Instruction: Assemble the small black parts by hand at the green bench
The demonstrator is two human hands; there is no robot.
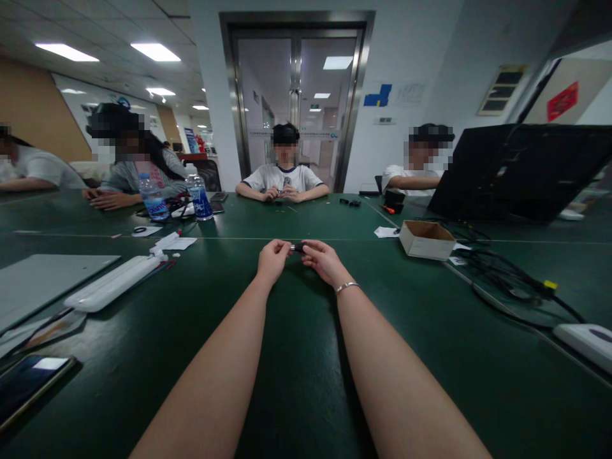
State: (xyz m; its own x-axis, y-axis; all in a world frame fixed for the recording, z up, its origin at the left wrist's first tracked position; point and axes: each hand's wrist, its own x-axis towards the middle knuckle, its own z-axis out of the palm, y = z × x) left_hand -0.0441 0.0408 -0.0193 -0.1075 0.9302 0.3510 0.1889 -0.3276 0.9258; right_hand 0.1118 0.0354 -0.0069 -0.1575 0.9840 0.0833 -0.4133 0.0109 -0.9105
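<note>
A small black piece with a silver end (298, 247) spans the gap between my two hands, above the green table; it is too small to tell its exact kind. My left hand (274, 260) pinches the silver end between thumb and fingertips. On the black end, the thumb and index finger of my right hand (326, 261) are closed, its other fingers curled below. A silver bracelet (348, 287) circles my right wrist. Both forearms reach forward over the table.
Left on the green table (296, 357) are a laptop (52, 274), a white packet (115, 284), a phone (33, 386) and water bottles (199, 194). Rightward are an open box (427, 241), cables (507, 274) and a black monitor (516, 172). Several people sit around, one (285, 178) directly opposite.
</note>
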